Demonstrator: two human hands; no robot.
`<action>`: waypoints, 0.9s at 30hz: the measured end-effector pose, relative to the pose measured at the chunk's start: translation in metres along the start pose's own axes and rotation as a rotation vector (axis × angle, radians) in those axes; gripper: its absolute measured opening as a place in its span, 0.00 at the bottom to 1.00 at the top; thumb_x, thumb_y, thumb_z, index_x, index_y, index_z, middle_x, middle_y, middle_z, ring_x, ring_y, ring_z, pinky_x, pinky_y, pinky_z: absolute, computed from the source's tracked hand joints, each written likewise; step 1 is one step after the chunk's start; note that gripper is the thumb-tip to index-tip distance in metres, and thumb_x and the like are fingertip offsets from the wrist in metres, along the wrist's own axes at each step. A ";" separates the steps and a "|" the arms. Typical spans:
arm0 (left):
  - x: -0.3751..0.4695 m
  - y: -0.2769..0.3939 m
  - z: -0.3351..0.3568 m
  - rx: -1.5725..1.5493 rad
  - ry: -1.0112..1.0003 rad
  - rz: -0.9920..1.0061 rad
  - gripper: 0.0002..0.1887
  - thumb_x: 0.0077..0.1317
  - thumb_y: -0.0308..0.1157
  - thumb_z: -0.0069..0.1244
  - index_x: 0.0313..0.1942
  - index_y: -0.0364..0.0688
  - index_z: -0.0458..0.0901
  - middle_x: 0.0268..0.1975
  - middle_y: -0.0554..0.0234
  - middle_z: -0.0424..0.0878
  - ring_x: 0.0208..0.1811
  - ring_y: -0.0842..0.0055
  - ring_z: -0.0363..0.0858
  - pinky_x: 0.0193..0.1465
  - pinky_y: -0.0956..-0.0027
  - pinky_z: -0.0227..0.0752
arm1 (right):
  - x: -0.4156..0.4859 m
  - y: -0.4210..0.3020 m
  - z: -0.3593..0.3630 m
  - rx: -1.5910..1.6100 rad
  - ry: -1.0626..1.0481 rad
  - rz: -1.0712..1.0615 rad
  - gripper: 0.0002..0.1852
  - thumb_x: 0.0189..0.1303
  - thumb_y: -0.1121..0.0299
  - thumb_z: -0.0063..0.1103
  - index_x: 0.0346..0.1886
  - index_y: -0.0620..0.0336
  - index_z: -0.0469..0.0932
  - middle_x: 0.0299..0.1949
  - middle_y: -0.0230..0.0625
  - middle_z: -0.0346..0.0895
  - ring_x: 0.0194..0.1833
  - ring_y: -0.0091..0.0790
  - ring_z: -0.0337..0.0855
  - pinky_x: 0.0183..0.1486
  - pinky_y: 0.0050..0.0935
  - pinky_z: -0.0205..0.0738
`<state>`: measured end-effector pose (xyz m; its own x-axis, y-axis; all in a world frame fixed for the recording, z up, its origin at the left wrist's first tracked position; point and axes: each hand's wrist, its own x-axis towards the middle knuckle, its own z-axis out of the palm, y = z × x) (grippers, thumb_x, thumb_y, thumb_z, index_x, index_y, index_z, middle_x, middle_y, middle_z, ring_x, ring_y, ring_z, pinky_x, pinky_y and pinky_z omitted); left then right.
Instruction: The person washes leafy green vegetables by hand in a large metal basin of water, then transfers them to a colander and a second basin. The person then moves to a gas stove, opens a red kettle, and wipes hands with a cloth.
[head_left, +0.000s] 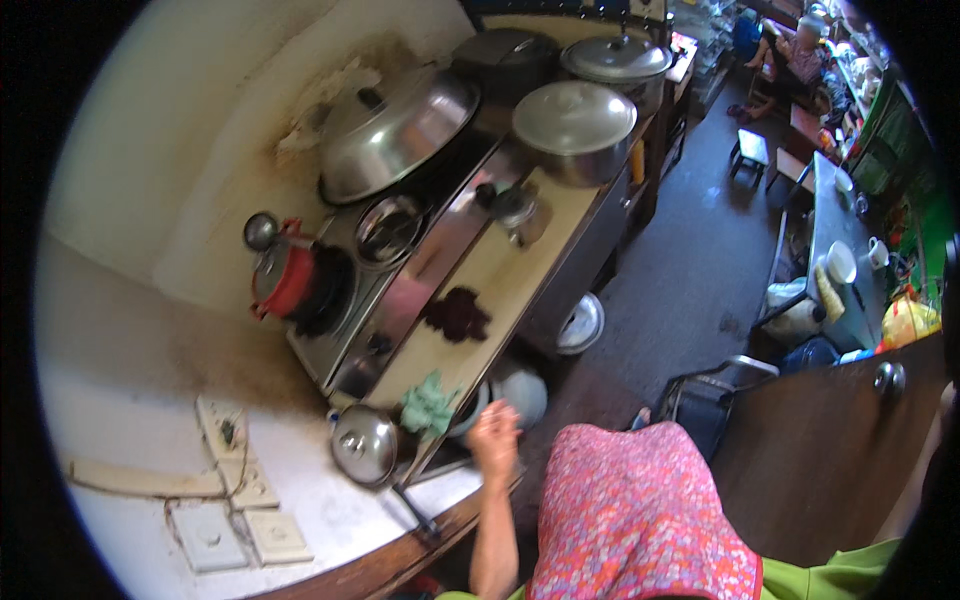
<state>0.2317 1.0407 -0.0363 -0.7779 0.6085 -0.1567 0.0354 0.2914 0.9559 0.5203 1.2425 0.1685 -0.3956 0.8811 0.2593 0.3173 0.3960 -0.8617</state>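
My left hand (495, 433) is over the near end of the stove counter, its fingers blurred and bunched, with no object plain in it. Left of it, a crumpled green cloth (428, 405) lies on the cream counter strip (491, 262). Beside the cloth is a small lidded metal pot (365, 444), a black handle pointing down from it. Farther up the strip are a dark red cloth or stain (459, 315) and a glass jar (514, 206). A grey round container (520, 397) is just beyond my hand. My right forearm shows at the right rim; its hand is out of view.
A large domed lid (405, 135), a red pot (285, 281) and a lidded pot (574, 135) are on the stove unit. A wooden door (825, 450) with a round knob is at my right, near a black chair (697, 405). Another person sits at the far end.
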 end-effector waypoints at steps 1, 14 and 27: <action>0.019 0.009 -0.008 0.040 0.068 0.061 0.15 0.71 0.33 0.56 0.54 0.35 0.82 0.39 0.57 0.88 0.36 0.77 0.87 0.31 0.74 0.83 | 0.014 0.010 -0.005 -0.008 0.001 -0.005 0.17 0.74 0.63 0.55 0.55 0.65 0.82 0.55 0.44 0.83 0.58 0.37 0.81 0.64 0.37 0.72; 0.220 0.011 -0.130 0.135 0.693 -0.375 0.20 0.72 0.41 0.56 0.44 0.29 0.74 0.34 0.55 0.81 0.28 0.70 0.83 0.26 0.67 0.80 | 0.143 0.065 -0.098 -0.142 0.053 -0.147 0.18 0.74 0.61 0.55 0.57 0.64 0.81 0.57 0.42 0.82 0.60 0.36 0.79 0.66 0.37 0.71; 0.258 0.025 -0.159 0.052 0.628 -0.619 0.20 0.72 0.37 0.54 0.48 0.23 0.77 0.46 0.39 0.85 0.41 0.57 0.88 0.39 0.60 0.85 | 0.113 0.208 -0.090 0.083 0.296 0.416 0.19 0.74 0.60 0.55 0.60 0.62 0.81 0.59 0.41 0.81 0.63 0.35 0.78 0.68 0.36 0.69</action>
<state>-0.0680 1.0873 -0.0129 -0.8673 -0.1835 -0.4627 -0.4902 0.4768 0.7296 0.6191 1.4479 0.0578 0.0140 0.9998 -0.0112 0.3218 -0.0151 -0.9467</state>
